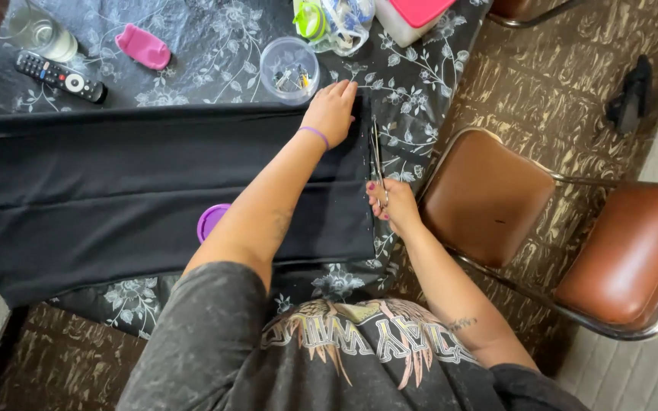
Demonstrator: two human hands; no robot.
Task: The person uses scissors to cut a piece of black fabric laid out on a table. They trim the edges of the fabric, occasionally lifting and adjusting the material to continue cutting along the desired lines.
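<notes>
Black fabric (116,190) lying spread across the table (215,46), left hand (332,109) pressing flat on its far edge, fingers open, right hand (391,204) gripping scissors (376,156) at the cloth's right edge, brown chair (485,198) standing just beside.

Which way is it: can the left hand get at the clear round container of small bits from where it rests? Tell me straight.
Probably yes. The left hand lies flat on the black fabric, fingertips just short of the clear round container, with nothing between them.

Black cloth (116,190) flat, scissors (377,160) alongside
</notes>
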